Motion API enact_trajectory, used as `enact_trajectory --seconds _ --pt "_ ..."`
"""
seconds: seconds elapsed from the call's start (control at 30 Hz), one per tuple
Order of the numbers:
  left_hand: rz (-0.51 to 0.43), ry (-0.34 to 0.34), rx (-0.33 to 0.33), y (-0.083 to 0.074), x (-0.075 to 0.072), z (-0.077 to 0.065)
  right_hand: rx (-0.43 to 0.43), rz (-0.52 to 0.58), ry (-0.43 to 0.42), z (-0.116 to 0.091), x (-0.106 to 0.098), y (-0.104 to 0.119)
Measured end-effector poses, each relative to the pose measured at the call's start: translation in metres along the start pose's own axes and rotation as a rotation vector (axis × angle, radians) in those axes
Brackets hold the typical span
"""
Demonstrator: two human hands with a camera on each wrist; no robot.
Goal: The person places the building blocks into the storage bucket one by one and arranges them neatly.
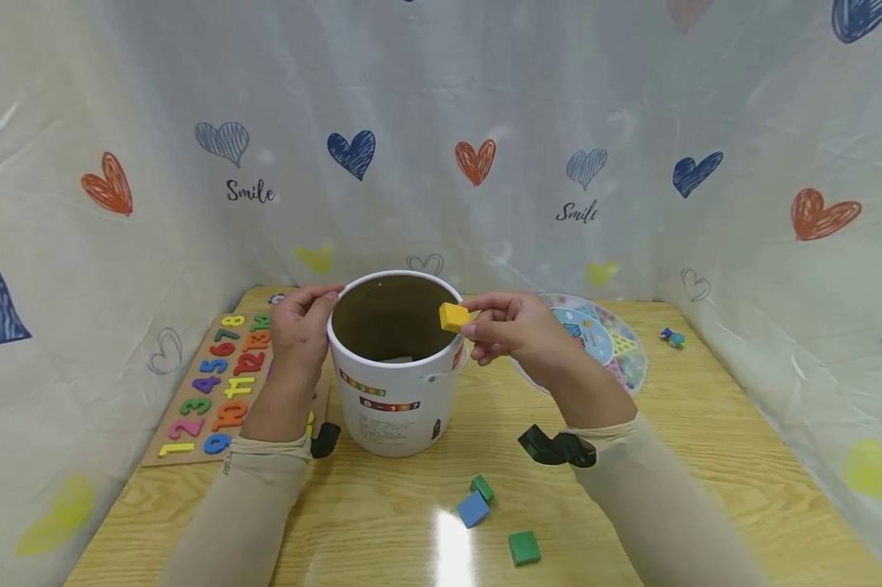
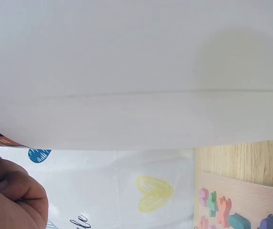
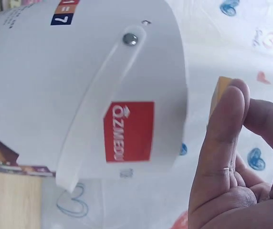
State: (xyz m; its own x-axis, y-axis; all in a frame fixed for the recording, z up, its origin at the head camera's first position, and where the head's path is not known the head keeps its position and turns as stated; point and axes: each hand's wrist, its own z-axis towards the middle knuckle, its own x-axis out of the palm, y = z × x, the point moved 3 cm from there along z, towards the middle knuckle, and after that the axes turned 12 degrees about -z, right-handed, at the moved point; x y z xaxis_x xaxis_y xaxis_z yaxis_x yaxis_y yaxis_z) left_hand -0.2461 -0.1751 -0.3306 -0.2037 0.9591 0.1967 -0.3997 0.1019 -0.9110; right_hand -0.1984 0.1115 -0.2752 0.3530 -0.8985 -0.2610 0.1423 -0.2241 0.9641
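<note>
A white bucket (image 1: 393, 408) stands upright on the table, with something pale partly visible at its bottom. My left hand (image 1: 302, 322) holds its rim on the left side; in the left wrist view the curled fingers (image 2: 15, 183) are beside the white wall. Between thumb and fingertips my right hand (image 1: 525, 334) pinches a yellow block (image 1: 453, 317) at the right of the bucket's rim. The right wrist view shows only an edge of that block (image 3: 220, 93), past the thumb. A blue block (image 1: 474, 509) touches a small green block (image 1: 482, 487) in front of the bucket.
Another green block (image 1: 524, 549) lies nearer the front edge. To the left is a wooden number board (image 1: 169, 432); a round game board (image 1: 632, 367) lies behind my right hand. A small blue-green toy (image 1: 673, 337) is at the far right. A white handle (image 3: 91, 109) hangs on the bucket.
</note>
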Motion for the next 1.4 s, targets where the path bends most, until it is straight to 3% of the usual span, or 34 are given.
enact_trajectory --seconds 0.23,0.47,0.7,0.93,1.17,1.4 --pt "0.016 0.008 -0.003 0.0 0.002 -0.002 -0.008 0.024 -0.018 0.01 0.009 -0.005" --pt "0.009 0.013 0.002 -0.001 -0.001 -0.001 0.005 0.027 -0.014 -0.017 -0.008 -0.037" --pt "0.016 0.0 -0.006 0.0 -0.001 -0.001 0.124 0.03 0.194 -0.06 -0.01 -0.116" --pt "0.005 0.004 0.005 -0.001 0.0 0.0 0.221 0.035 0.399 -0.075 0.009 -0.168" --pt "-0.023 -0.011 0.051 0.0 0.0 0.002 0.198 -0.021 0.549 -0.075 0.031 -0.174" --pt "-0.026 0.001 0.075 -0.002 0.001 0.002 0.206 -0.065 0.509 -0.073 0.032 -0.173"
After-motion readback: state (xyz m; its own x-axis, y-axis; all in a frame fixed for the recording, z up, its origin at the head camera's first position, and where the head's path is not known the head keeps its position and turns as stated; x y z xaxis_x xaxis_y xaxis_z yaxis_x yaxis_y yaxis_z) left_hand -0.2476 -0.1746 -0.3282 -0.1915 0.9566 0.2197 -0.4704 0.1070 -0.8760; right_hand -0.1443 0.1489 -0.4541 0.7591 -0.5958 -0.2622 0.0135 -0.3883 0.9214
